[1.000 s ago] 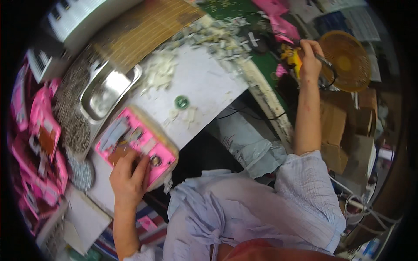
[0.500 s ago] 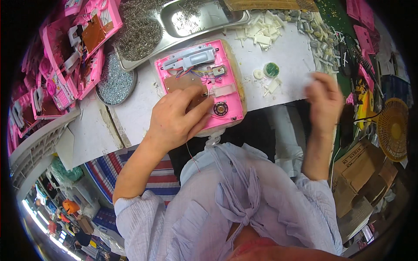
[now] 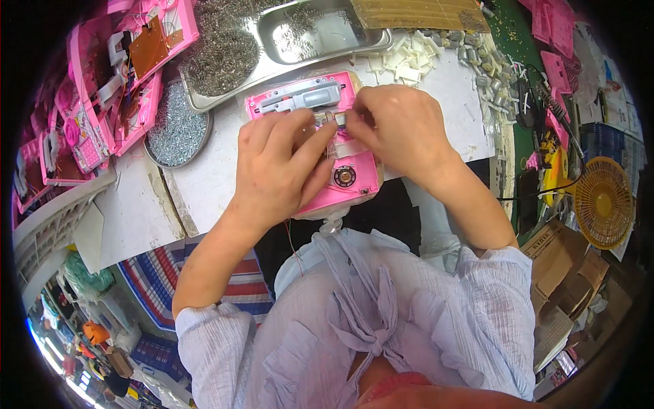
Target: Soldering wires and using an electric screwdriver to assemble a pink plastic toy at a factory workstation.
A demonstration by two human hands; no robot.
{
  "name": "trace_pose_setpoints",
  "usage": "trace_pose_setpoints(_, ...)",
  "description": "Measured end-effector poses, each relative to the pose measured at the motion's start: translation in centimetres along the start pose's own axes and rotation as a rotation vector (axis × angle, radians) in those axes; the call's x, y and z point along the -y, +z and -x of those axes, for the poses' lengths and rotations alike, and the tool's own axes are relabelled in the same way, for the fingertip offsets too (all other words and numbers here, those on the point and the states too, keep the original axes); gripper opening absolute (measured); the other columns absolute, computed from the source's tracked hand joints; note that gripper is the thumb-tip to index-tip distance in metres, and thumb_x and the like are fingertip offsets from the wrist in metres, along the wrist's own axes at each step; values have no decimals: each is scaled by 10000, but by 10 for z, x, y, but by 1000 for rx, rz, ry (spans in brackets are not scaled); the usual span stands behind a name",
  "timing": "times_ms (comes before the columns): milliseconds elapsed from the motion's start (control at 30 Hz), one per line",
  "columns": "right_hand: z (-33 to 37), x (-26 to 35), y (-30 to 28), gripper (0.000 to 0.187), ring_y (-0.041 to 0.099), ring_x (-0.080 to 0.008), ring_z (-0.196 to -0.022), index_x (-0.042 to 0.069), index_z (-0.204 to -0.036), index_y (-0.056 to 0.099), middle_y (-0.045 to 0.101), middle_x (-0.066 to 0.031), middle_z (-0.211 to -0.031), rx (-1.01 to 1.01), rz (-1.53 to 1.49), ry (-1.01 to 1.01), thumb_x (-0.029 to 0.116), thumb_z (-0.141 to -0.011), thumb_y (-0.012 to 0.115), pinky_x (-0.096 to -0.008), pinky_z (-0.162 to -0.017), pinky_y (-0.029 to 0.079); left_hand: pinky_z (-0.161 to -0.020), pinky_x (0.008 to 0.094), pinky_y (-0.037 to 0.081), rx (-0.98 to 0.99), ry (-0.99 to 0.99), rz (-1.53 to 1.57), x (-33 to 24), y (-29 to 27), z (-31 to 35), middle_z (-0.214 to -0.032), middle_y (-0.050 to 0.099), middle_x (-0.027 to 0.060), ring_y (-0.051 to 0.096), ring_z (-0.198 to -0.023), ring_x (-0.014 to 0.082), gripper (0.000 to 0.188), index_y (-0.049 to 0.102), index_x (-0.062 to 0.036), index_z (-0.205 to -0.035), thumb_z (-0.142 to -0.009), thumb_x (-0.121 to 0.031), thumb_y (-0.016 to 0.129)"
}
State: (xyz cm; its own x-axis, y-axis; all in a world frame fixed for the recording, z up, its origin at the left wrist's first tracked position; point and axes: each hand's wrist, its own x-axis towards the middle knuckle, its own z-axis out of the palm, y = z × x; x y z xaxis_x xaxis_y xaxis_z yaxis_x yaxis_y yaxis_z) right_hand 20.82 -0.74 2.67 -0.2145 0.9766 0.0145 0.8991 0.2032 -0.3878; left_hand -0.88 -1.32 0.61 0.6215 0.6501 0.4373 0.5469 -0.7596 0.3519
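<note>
A pink plastic casing (image 3: 315, 198) lies in front of me, with a grey mechanism (image 3: 310, 97) along its far side and a small round speaker (image 3: 345, 176) nearer me. Over the casing's left part rests my left hand (image 3: 278, 162), its thumb and forefinger closed at a small metal-and-white part (image 3: 328, 120) in the middle. From the right, my right hand (image 3: 403, 129) reaches over the casing's edge. Its fingers are bent together beside that same part, and their tips hide whatever they grip. A thin red wire (image 3: 291, 240) hangs below my left hand.
Left of the casing stands a round dish of small screws (image 3: 178, 129); more pink casings (image 3: 102, 95) are piled beyond it. A metal tray (image 3: 320, 37) with springs is at the back. White plastic pieces (image 3: 409, 60) and small motors (image 3: 487, 68) lie behind my right hand.
My right hand has come in from the table's right side to the casing. My left fingers have shifted slightly away from me, toward the middle part.
</note>
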Motion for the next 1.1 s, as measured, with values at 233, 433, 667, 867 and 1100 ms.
trace_pose_setpoints(233, -1, -10, -1, 187, 719, -329, -723, 2, -778, 700, 694, -178, -724, 74, -274, 136, 186, -811, 699, -452, -666, 575, -994, 449, 362, 68, 11, -89, 6, 9, -13, -1155, 600, 24, 559, -1069, 236, 368, 725, -129, -1139, -794, -258, 753)
trace_pose_setpoints(433, -5, 23, 3, 156, 734, -296, -741, 20, -792, 712, 693, -128, -736, 86, 342, -356, 171, -761, 686, -408, -658, 604, -974, 447, 365, 78, 23, -94, 7, 6, -15, -1122, 611, 47, 560, -1043, 251, 324, 743, -112, -1089, -795, -249, 756)
trace_pose_setpoints(667, -22, -19, -20, 262, 700, -400, -793, -18, -791, 703, 694, -235, -770, 276, -163, 33, 240, -806, 748, -475, -735, 550, -889, 435, 401, 114, 79, 25, 8, 0, -36, -1013, 614, 76, 579, -953, 274, 299, 727, -95, -1048, -763, -165, 785)
trace_pose_setpoints(867, -50, -113, -28, 348, 706, -225, -765, 20, -1014, 743, 756, -92, -885, -167, -190, -156, 332, -867, 794, -370, -716, 565, -808, 409, 422, 121, 129, 60, 24, 1, -48, -930, 606, 67, 591, -862, 259, 191, 700, -90, -970, -797, -126, 774)
trace_pose_setpoints(1100, -82, -515, -182, 433, 622, -362, -1273, 89, -1314, 683, 634, -184, -1379, -57, 581, 1099, 225, -918, 572, -492, -1064, 493, -728, 395, 447, 161, 241, 41, 25, 12, -71, -899, 614, 50, 597, -779, 242, 197, 708, -100, -916, -724, -93, 750)
